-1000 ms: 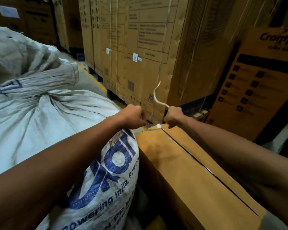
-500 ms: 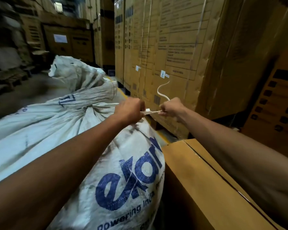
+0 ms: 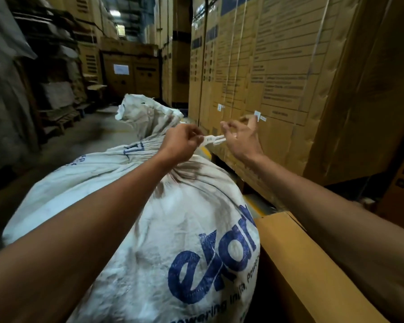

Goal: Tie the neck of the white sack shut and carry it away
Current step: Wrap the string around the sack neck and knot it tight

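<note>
A big white woven sack (image 3: 163, 234) with blue lettering lies in front of me, full and on its side. Its neck (image 3: 147, 127) is gathered and points away, the open end flaring at the far side. Above the gathered neck my left hand (image 3: 181, 143) pinches one end of a short white plastic tie (image 3: 214, 139). My right hand (image 3: 241, 138) holds the tie's other end with thumb and forefinger, its other fingers spread. The tie stretches level between both hands.
Tall stacked cardboard cartons (image 3: 266, 78) wall the right side. A low brown carton (image 3: 313, 271) sits beside the sack at lower right. More cartons (image 3: 128, 73) and wooden pallets (image 3: 58, 113) stand at the back and left, with grey floor (image 3: 91, 138) between.
The view has lifted and the hands sit higher over the sack's neck. The tie's long loose tail above the right hand no longer shows, and the right fingers have spread.
</note>
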A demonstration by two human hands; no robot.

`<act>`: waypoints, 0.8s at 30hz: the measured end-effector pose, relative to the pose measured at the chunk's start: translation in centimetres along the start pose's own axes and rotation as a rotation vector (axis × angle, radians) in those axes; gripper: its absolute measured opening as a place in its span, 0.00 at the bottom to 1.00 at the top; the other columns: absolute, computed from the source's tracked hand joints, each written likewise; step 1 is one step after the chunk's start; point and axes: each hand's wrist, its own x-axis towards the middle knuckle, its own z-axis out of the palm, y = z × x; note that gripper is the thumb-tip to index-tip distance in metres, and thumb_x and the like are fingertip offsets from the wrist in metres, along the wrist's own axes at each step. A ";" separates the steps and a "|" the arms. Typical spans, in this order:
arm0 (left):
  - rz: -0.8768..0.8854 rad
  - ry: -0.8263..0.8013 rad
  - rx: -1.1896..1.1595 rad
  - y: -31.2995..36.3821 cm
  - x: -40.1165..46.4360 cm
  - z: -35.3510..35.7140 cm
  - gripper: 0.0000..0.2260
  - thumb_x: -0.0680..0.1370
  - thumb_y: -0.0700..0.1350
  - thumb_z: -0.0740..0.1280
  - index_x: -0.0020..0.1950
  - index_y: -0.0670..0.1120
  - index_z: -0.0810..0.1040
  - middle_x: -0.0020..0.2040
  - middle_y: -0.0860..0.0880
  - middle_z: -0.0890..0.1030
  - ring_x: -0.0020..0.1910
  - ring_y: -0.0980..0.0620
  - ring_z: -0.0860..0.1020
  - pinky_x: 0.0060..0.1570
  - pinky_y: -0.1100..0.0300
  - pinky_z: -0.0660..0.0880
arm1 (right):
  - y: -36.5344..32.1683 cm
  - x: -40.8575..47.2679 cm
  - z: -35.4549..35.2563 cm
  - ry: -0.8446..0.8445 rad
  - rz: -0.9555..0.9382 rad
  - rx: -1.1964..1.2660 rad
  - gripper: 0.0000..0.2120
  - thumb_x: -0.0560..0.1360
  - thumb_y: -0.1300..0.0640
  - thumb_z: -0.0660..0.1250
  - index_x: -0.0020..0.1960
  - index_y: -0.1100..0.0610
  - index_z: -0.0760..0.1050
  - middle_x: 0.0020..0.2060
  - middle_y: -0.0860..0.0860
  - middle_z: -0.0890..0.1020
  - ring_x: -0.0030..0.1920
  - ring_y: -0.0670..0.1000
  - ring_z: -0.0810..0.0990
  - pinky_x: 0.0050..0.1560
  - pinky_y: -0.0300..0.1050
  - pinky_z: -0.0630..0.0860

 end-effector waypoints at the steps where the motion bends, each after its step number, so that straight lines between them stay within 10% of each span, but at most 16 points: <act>1: -0.032 0.003 -0.101 0.0 0.2 -0.3 0.03 0.80 0.47 0.74 0.52 0.51 0.88 0.42 0.50 0.87 0.43 0.49 0.85 0.48 0.52 0.83 | 0.1 0.1 0.3 -0.012 -0.135 -0.030 0.20 0.84 0.39 0.62 0.60 0.52 0.84 0.68 0.55 0.69 0.67 0.57 0.73 0.70 0.54 0.71; 6: -0.044 0.069 -0.312 -0.2 0.6 -1.3 0.05 0.83 0.43 0.72 0.54 0.48 0.88 0.43 0.51 0.86 0.42 0.57 0.81 0.47 0.58 0.76 | -1.0 0.2 0.7 -0.112 -0.533 -0.111 0.15 0.84 0.47 0.65 0.54 0.56 0.84 0.48 0.53 0.85 0.52 0.55 0.79 0.55 0.58 0.77; 15: 0.002 0.047 -0.404 1.1 -0.8 -2.5 0.33 0.81 0.52 0.75 0.83 0.50 0.65 0.69 0.48 0.78 0.61 0.54 0.81 0.57 0.56 0.82 | -5.7 1.0 -0.1 -0.218 0.078 0.875 0.12 0.88 0.55 0.59 0.62 0.64 0.73 0.35 0.52 0.82 0.31 0.47 0.79 0.36 0.43 0.78; 24: 0.174 -0.217 -0.140 0.9 -2.5 -1.5 0.24 0.82 0.54 0.73 0.76 0.49 0.76 0.67 0.50 0.83 0.66 0.54 0.81 0.69 0.45 0.80 | -7.8 3.4 -1.6 -0.066 0.466 1.048 0.10 0.88 0.58 0.58 0.59 0.63 0.74 0.35 0.50 0.73 0.23 0.42 0.65 0.25 0.37 0.63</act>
